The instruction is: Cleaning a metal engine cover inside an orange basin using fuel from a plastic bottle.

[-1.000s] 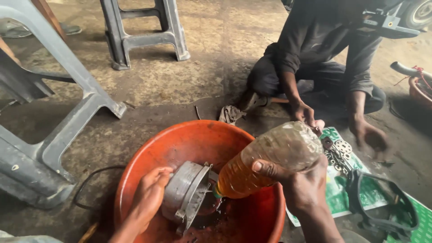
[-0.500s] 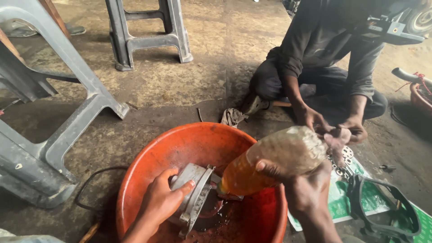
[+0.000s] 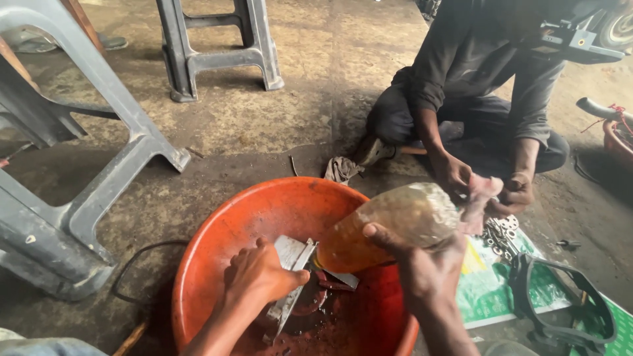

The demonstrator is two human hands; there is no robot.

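Bottle [image 3: 389, 227] — lower now, neck down-left

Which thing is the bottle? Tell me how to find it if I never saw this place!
Find the big round orange basin on the dirty floor. Over its right side, the person's right hand grips a clear plastic bottle, tipped neck-down into the basin. It is the only see-through thing there, with amber-yellow liquid inside, unlike the grey metal part under the left hand.
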